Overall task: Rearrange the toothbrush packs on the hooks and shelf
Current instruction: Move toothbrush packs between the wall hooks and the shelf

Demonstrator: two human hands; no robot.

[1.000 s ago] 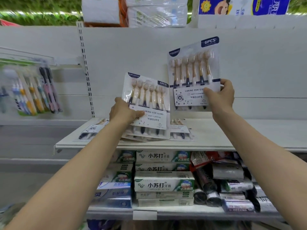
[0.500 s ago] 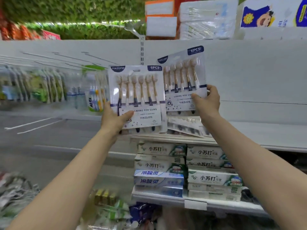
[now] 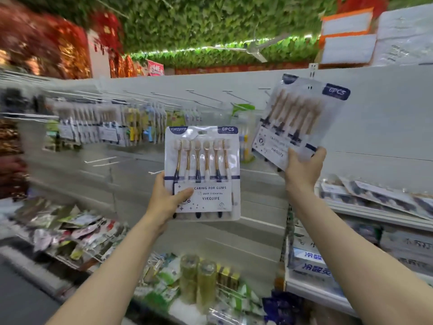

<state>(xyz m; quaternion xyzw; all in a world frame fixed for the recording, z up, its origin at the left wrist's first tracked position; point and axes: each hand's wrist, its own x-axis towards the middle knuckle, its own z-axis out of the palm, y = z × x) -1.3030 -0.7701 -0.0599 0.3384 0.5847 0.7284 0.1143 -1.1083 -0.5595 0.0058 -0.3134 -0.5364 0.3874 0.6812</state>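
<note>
The left hand (image 3: 167,200) holds a toothbrush pack (image 3: 202,172) by its bottom left corner, with the thumb pressed on the front. This pack stands straight up in the middle, in front of the white back wall. Six brushes show through the clear front.

The right hand (image 3: 302,167) grips the bottom edge of a second pack (image 3: 297,123). That one is higher, off to the right, and tips to the right. It looks blurry. The two packs are apart and do not touch.

Thin metal hooks (image 3: 206,97) stick out of the wall behind the packs. Farther left, more packs hang in a row (image 3: 105,127), all blurry. A green packet (image 3: 243,109) hangs on the wall between the two held packs.

On the right is a white shelf (image 3: 375,218) with more toothbrush packs lying flat (image 3: 375,195). Under it sit toothpaste boxes (image 3: 311,263). Down low, between the arms, stand two yellow-green bottles (image 3: 199,277). Loose bags (image 3: 70,228) lie on the low left. Green leaves (image 3: 210,26) cover the top.
</note>
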